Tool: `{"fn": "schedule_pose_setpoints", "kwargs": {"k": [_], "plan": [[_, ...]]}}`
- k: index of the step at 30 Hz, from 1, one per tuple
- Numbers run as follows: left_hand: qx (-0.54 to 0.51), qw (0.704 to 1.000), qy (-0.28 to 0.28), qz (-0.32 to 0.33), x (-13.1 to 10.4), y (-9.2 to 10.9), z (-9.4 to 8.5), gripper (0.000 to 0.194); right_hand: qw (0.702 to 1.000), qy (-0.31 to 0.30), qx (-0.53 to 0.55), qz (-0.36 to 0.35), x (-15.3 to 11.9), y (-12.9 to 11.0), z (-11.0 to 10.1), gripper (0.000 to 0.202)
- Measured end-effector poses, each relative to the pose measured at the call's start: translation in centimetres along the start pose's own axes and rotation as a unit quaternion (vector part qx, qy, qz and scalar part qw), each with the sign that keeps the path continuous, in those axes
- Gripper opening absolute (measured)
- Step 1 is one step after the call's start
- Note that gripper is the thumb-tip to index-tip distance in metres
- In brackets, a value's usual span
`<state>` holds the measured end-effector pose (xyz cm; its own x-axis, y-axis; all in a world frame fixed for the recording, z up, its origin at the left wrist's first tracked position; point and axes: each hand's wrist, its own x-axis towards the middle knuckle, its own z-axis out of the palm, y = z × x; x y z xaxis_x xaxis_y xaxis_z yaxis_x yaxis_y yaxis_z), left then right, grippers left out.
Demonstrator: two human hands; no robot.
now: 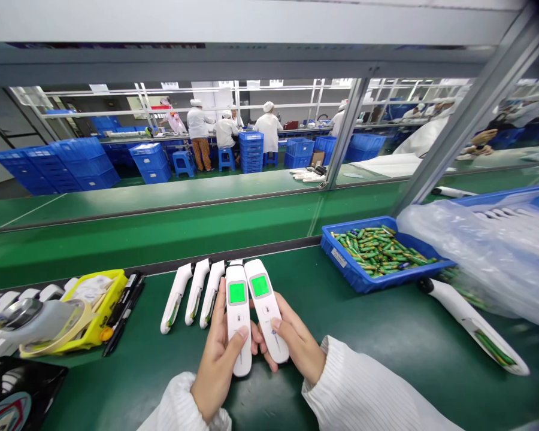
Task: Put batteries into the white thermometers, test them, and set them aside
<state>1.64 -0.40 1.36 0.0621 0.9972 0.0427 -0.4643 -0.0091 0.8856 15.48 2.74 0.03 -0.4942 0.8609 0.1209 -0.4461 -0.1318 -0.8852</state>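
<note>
Two white infrared thermometers are held side by side over the green bench, their screens lit green. My left hand (218,359) is closed around the left thermometer (239,320), thumb on its lower front. The right thermometer (266,311) is gripped by my right hand (299,341), whose thumb presses near its middle button. Just beyond my left hand, several more white thermometers (178,296) lie in a row on their sides, with green batteries showing in their open handles. Another thermometer (474,326) lies at the right, its battery slot uncovered.
A blue tray (348,269) of green batteries stands at the back right, beside a plastic-covered blue crate (498,196). To the left are a yellow tray (78,341), black pens (123,311), a bottle (45,323) and a black fan (22,389). Co-workers (268,129) work beyond.
</note>
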Motion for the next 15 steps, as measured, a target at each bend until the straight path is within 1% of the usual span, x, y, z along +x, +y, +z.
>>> {"fn": "schedule_pose_setpoints", "kwargs": {"k": [6, 9, 12, 15], "plan": [[-0.005, 1.0, -0.003, 0.001, 0.06, -0.02, -0.04, 0.077, 1.0, -0.002, 0.007, -0.007, 0.09, 0.4, -0.04, 0.049], [0.031, 0.999, 0.011, 0.001, 0.0, 0.03, -0.16, 0.075, 1.0, -0.002, 0.01, -0.007, 0.17, 0.33, 0.02, 0.05], [0.074, 0.996, 0.039, 0.004, -0.11, 0.1, -0.16, 0.074, 1.0, -0.008, 0.01, -0.004, 0.26, 0.08, 0.03, 0.046], [0.076, 0.997, 0.023, -0.004, -0.15, 0.14, -0.1, 0.076, 1.0, -0.005, 0.005, -0.01, 0.29, -0.11, -0.05, 0.039]]}}
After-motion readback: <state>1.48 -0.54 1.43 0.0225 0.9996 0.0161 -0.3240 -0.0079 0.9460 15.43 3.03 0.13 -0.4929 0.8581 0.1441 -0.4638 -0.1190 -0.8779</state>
